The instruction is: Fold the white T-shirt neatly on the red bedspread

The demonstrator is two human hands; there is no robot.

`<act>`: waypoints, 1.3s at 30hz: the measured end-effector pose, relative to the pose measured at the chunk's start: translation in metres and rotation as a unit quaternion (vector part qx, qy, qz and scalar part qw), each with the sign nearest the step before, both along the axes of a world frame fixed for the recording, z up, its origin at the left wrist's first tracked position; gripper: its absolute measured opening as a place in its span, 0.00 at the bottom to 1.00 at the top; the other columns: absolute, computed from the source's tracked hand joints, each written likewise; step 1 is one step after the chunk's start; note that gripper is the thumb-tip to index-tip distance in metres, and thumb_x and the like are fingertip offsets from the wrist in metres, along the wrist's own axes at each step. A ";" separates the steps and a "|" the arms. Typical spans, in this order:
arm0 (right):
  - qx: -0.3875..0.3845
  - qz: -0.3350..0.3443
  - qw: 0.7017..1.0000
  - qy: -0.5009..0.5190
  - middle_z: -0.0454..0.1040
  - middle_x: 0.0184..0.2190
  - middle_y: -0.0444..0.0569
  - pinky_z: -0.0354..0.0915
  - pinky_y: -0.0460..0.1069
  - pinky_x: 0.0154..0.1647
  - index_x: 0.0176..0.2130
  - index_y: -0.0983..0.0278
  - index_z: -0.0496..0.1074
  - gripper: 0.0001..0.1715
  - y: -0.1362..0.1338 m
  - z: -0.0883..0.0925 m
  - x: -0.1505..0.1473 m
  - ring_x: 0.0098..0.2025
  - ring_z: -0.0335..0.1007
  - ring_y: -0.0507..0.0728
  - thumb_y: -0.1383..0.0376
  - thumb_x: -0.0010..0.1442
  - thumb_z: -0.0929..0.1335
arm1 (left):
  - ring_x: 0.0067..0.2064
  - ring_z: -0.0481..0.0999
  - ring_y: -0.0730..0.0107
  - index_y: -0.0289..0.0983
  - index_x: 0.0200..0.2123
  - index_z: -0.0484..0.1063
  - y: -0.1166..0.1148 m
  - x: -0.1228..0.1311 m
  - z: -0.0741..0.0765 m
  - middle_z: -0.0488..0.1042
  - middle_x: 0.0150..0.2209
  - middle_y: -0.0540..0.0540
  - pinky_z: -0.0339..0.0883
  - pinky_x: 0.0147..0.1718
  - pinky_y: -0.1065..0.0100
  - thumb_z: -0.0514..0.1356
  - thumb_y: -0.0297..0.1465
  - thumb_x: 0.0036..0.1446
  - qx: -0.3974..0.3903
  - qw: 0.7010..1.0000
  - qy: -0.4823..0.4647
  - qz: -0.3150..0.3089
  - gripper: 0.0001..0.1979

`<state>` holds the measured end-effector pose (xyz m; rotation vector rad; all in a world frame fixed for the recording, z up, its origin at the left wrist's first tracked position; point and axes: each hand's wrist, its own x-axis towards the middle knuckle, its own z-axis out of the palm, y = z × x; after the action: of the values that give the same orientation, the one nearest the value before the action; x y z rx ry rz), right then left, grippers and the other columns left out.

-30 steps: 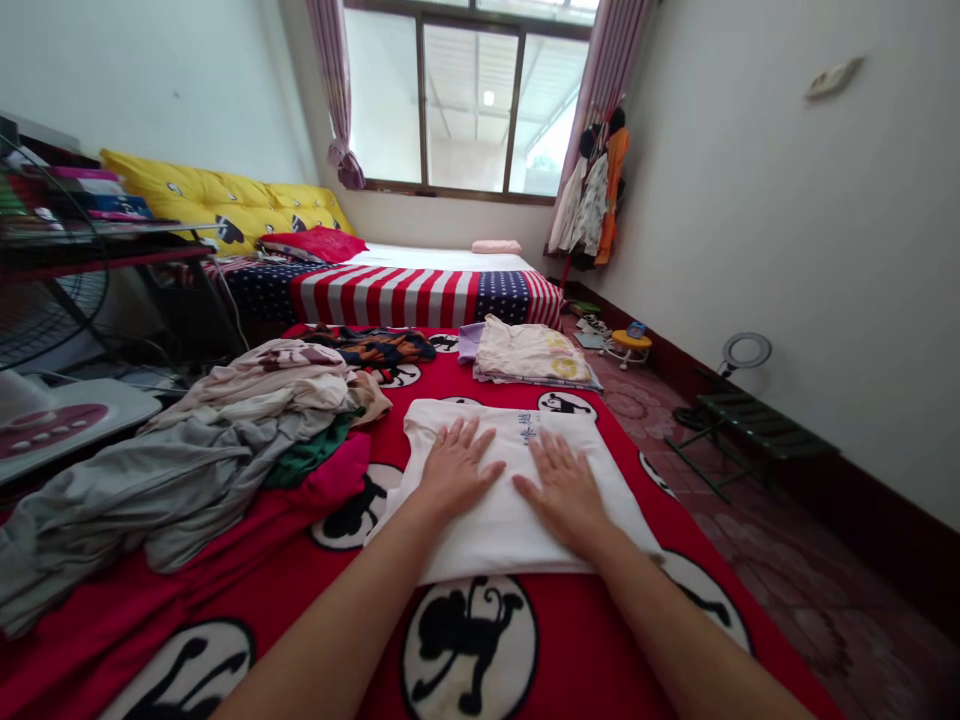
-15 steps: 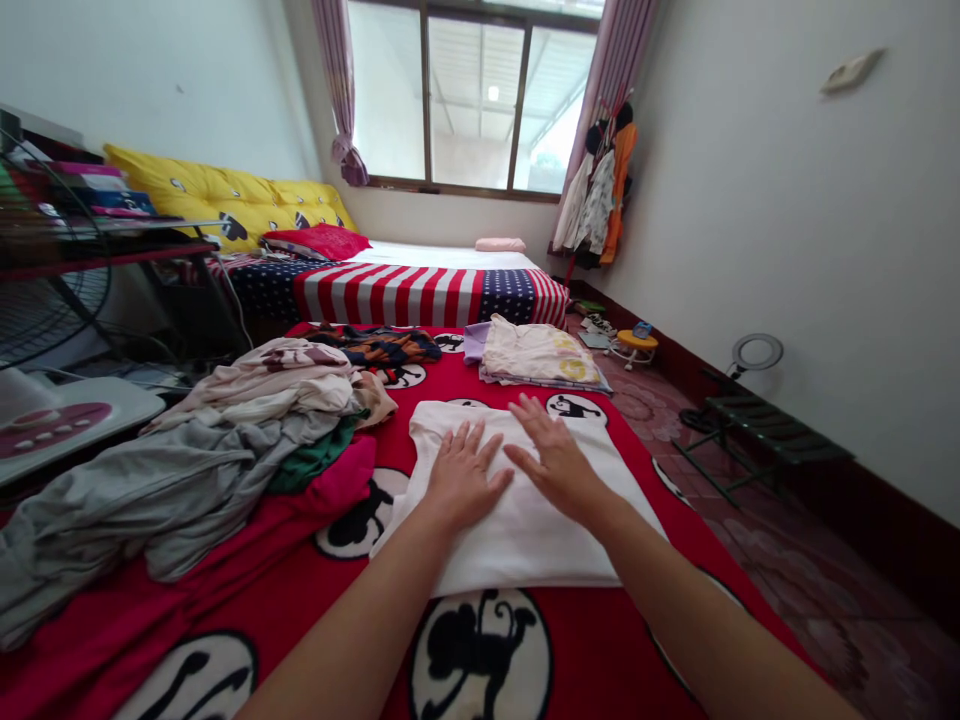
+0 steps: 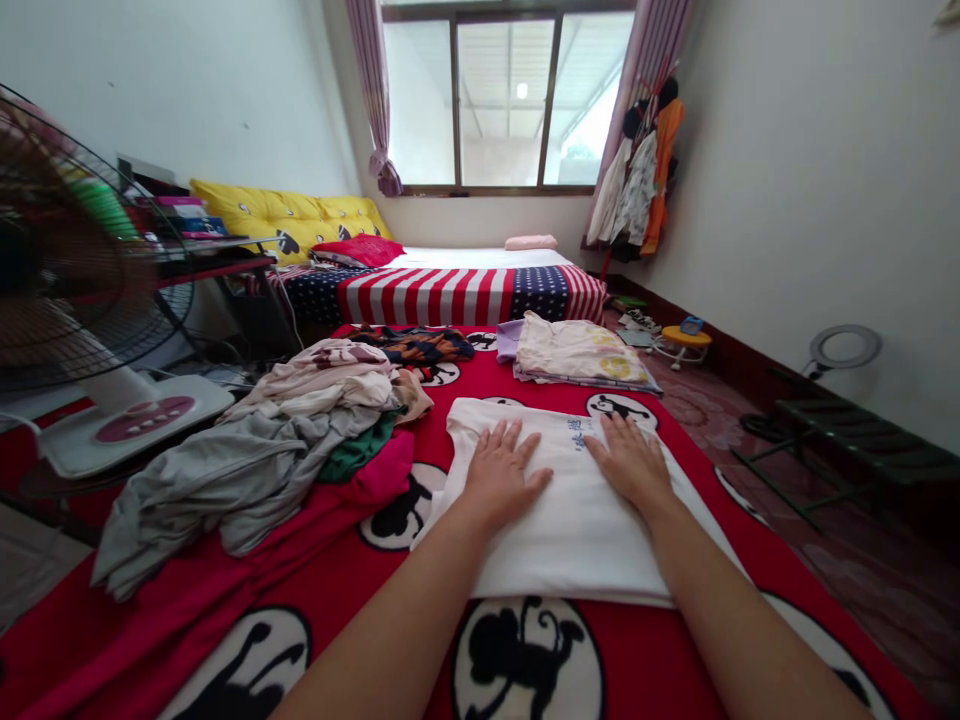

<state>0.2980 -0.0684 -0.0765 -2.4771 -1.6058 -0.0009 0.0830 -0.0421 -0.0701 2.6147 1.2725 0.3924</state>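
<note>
Pressing flat on a white shirt (image 3: 562, 550), the left hand (image 3: 502, 474) and right hand (image 3: 631, 462) each have a spread grip, thumb held out. The shirt lies folded on a red blanket (image 3: 660, 655), its blue lettering beside the right fingertips. Crumpled clothes (image 3: 300, 450) crowd the left side, with a fan (image 3: 157, 415) past them. Folded clothes (image 3: 581, 355) sit just beyond the shirt; a folding stool (image 3: 870, 440) stands off to the right.

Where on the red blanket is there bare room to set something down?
Bare blanket lies before the white garment, between the forearms; a narrower strip separates garment and folded stack. Heaped clothes crowd the left.
</note>
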 end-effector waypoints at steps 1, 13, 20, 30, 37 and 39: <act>0.001 0.000 1.000 0.000 0.46 0.69 0.51 0.38 0.63 0.66 0.67 0.65 0.50 0.39 0.000 0.000 0.000 0.69 0.37 0.61 0.49 0.64 0.52 | 0.69 0.43 0.54 0.46 0.64 0.56 0.000 0.000 0.000 0.47 0.68 0.46 0.36 0.65 0.50 0.47 0.51 0.60 -0.001 1.000 0.000 -0.001 0.32; 0.004 0.000 1.000 -0.003 0.46 0.68 0.52 0.38 0.64 0.66 0.67 0.66 0.51 0.38 0.000 0.002 -0.001 0.69 0.39 0.62 0.50 0.65 0.52 | 0.69 0.42 0.54 0.45 0.64 0.56 0.001 -0.001 0.003 0.47 0.69 0.44 0.35 0.65 0.50 0.46 0.51 0.60 -0.008 1.000 0.009 -0.003 0.32; 0.099 0.107 0.987 -0.067 0.49 0.68 0.54 0.39 0.67 0.65 0.63 0.67 0.59 0.30 -0.008 0.011 -0.034 0.69 0.40 0.62 0.60 0.65 0.56 | 0.69 0.43 0.51 0.43 0.63 0.58 0.003 0.001 -0.001 0.48 0.68 0.42 0.35 0.65 0.48 0.50 0.50 0.59 -0.011 1.000 -0.023 -0.004 0.32; 0.107 0.227 0.966 0.056 0.61 0.63 0.53 0.49 0.65 0.63 0.57 0.62 0.66 0.25 -0.011 0.004 -0.032 0.65 0.54 0.61 0.57 0.64 0.58 | 0.35 0.79 0.63 0.32 0.40 0.76 0.073 -0.078 0.015 0.79 0.32 0.41 0.72 0.37 0.64 0.61 0.36 0.50 -0.067 0.872 -0.447 0.187 0.17; 0.123 0.231 0.963 0.064 0.62 0.62 0.53 0.49 0.67 0.63 0.56 0.61 0.67 0.24 -0.011 0.000 -0.030 0.64 0.55 0.62 0.57 0.64 0.59 | 0.32 0.78 0.67 0.35 0.34 0.78 0.078 -0.091 -0.004 0.79 0.30 0.46 0.70 0.35 0.70 0.66 0.30 0.42 -0.043 0.911 -0.356 0.205 0.12; 0.122 0.233 0.963 0.065 0.62 0.62 0.53 0.49 0.67 0.63 0.56 0.62 0.67 0.24 -0.011 0.000 -0.030 0.64 0.54 0.62 0.57 0.64 0.59 | 0.32 0.77 0.67 0.37 0.35 0.79 0.073 -0.087 -0.004 0.79 0.29 0.47 0.70 0.35 0.69 0.66 0.28 0.41 -0.037 0.922 -0.328 0.202 0.13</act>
<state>0.2680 -0.0796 -0.0762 -1.8352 -1.9540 0.0267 -0.0044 0.0309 -0.0743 1.8646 1.4971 1.1428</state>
